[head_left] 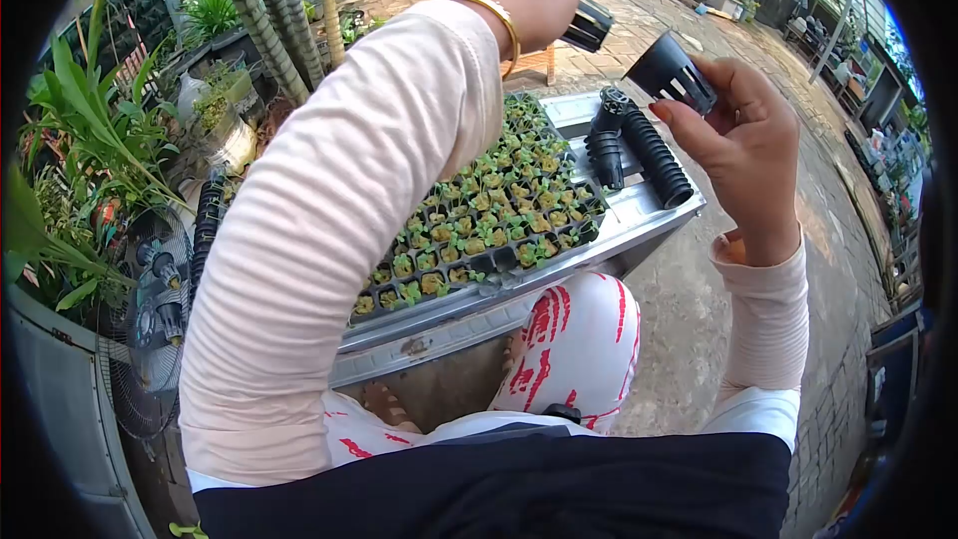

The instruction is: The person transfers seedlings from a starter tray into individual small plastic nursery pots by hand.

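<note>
My right hand (750, 130) grips a black slotted net pot (657, 62) between thumb and fingers, tilted on its side above the right end of the metal table. My left hand (529, 0) reaches far forward, closed around another black net pot (589, 28); its fingertips are mostly hidden behind the hand. Below the hands lies a seedling tray (499, 265) full of small green sprouts in pale plugs. To its right, a long stack of nested net pots (656, 155) and a shorter stack (605, 145) rest on the metal table (639, 208).
My knee (579, 339) in white and red cloth is close to the table's near edge. At the left stand a wire fan guard (145, 339) with black pots on it, leafy plants (95, 120) and thick stems (264, 15). Paving (689, 309) lies at the right.
</note>
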A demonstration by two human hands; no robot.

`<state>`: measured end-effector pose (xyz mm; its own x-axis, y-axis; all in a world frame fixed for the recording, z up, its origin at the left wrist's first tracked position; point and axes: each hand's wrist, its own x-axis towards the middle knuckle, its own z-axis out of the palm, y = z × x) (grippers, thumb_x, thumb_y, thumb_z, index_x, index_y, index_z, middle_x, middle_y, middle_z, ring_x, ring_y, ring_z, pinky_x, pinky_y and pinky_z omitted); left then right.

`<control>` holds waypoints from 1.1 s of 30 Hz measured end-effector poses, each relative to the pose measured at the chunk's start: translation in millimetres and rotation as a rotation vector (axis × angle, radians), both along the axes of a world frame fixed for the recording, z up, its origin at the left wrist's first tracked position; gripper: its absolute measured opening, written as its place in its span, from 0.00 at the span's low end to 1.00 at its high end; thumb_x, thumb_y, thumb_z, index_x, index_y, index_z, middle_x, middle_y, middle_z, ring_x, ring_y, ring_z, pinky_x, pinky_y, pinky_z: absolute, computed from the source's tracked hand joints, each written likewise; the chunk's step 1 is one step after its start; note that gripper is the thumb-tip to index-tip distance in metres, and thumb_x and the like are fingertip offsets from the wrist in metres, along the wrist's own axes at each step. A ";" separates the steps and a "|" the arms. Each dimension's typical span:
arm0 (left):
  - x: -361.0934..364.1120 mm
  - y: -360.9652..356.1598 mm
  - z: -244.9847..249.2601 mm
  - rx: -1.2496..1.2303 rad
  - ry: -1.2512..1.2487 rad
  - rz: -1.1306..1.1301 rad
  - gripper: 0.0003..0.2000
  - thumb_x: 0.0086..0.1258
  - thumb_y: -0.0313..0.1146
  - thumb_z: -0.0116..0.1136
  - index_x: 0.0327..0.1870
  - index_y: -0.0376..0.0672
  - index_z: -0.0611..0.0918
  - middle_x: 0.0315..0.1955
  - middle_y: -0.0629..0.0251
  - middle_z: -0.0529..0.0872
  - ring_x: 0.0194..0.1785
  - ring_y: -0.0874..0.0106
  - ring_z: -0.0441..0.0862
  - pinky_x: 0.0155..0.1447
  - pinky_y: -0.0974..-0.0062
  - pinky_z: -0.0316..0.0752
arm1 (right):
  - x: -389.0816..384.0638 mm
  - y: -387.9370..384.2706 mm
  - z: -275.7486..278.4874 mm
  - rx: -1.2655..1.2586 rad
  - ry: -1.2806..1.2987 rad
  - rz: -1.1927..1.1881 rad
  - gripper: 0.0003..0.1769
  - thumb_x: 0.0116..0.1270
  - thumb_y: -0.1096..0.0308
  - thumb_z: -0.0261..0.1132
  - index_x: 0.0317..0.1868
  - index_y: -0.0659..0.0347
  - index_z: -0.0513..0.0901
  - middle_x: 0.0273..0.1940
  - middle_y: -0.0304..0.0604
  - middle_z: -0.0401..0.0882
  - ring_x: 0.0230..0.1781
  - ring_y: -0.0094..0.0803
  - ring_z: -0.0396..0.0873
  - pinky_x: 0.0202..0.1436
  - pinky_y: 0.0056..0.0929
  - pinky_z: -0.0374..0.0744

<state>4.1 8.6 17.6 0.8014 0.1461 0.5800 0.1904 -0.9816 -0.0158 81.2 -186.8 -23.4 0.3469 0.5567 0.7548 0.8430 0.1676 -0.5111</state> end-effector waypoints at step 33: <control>-347.8 9.3 -30.8 -1.253 -0.799 -0.136 0.21 0.72 0.39 0.44 0.58 0.31 0.68 0.47 0.57 0.76 0.42 0.68 0.81 0.49 0.66 0.80 | -95.6 91.1 -5.8 -0.111 -0.026 0.481 0.12 0.69 0.66 0.54 0.37 0.67 0.80 0.35 0.44 0.77 0.36 0.27 0.73 0.41 0.23 0.70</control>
<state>-343.7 17.9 -13.2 0.3886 0.8210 0.4182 -0.3496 -0.2886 0.8913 -14.4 -95.7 -29.2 0.0131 0.7268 0.6868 0.6961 0.4864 -0.5280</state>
